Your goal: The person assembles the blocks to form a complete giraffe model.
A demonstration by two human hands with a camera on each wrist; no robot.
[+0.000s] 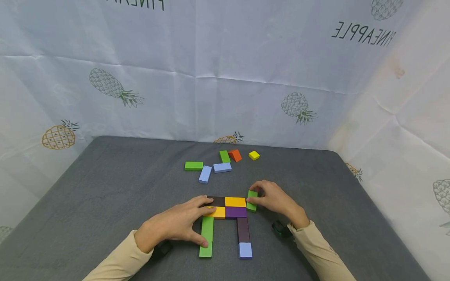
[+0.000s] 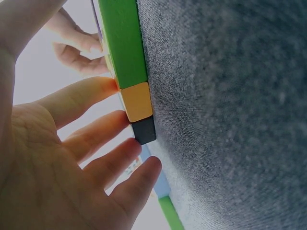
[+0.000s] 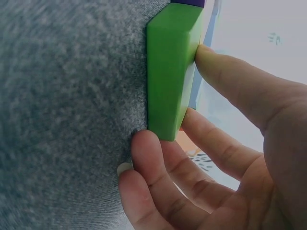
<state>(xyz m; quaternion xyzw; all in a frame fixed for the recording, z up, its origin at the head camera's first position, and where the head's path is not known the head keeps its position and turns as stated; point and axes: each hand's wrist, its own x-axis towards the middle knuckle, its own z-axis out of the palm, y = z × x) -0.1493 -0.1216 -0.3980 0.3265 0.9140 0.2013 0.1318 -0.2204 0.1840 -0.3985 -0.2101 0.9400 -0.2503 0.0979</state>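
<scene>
Green block (image 1: 251, 207) stands at the right end of a flat layout of blocks; my right hand (image 1: 275, 200) pinches it, thumb on its left side and fingers round its far end. In the right wrist view, that green block (image 3: 168, 72) reaches a purple block (image 3: 188, 2). My left hand (image 1: 172, 223) rests spread along the layout's left side. Its fingertips touch the black block (image 1: 218, 201) and the yellow block (image 1: 220, 212), while the thumb lies on green blocks (image 1: 207, 228). A second yellow block (image 1: 235, 201) and the purple one complete two rows.
Below the rows, a dark block (image 1: 243, 230) and a light blue block (image 1: 245, 250) form a right column. Farther back lie a green block (image 1: 193, 166), light blue blocks (image 1: 222, 168), an orange block (image 1: 235, 155) and a yellow one (image 1: 254, 155). A pineapple-print cloth (image 1: 211, 101) hangs behind the grey table.
</scene>
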